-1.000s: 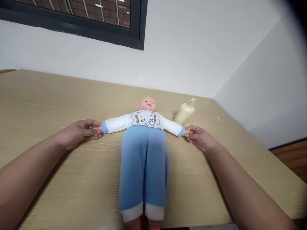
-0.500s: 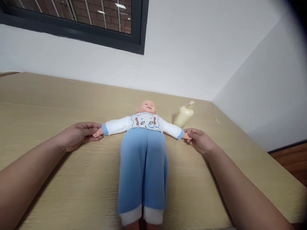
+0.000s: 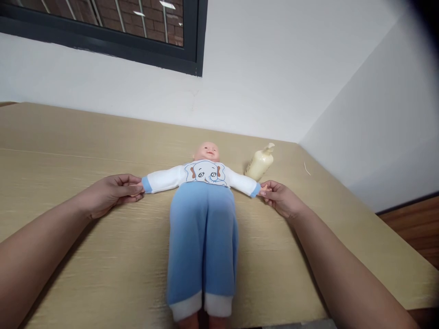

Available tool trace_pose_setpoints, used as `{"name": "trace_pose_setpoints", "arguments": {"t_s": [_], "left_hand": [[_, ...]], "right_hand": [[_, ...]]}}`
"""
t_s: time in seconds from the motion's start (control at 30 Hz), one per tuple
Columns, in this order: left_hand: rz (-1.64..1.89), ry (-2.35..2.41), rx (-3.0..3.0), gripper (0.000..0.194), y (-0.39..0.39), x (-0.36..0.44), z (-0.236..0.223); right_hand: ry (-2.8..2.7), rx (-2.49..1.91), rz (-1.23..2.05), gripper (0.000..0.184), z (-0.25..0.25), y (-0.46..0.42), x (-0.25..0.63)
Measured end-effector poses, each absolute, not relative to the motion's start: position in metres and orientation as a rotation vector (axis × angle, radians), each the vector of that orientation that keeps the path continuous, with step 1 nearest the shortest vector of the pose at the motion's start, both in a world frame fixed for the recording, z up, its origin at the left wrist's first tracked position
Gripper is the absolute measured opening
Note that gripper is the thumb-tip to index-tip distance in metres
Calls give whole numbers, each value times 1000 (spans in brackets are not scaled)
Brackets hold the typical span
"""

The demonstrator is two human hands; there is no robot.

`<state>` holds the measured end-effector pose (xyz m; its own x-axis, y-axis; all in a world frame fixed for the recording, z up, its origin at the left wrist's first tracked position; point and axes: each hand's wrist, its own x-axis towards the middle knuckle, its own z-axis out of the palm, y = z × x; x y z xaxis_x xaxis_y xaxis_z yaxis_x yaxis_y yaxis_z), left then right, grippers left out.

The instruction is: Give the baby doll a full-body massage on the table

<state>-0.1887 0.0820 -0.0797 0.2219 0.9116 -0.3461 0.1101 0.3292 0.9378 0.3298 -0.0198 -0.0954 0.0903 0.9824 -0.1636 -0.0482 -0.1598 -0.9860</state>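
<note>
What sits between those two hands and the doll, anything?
Nothing visible does. The left hand pinches one doll hand, the right hand pinches the other. The cream pump bottle lies on the table beyond the right hand, off to the side.

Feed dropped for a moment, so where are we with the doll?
Done: the baby doll lies face up on the wooden table, dressed. In hand: left hand and right hand each pinch a doll hand, arms spread. Left: the lotion bottle lies untouched beside it.

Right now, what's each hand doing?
Left hand: closed on the doll's hand at the blue cuff.
Right hand: pinching the doll's other hand.
</note>
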Motion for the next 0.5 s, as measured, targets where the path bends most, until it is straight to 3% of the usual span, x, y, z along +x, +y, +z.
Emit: {"name": "trace_pose_setpoints", "arguments": {"t_s": [0.13,0.5], "left_hand": [[755,1199,1124,42,81,-186,-82],[714,1120,1080,58,88,-198,-84]], "right_hand": [[-1003,-1340,1256,33,-98,-18,330],[-964,-1286,1346,38,-95,-21,338]]}}
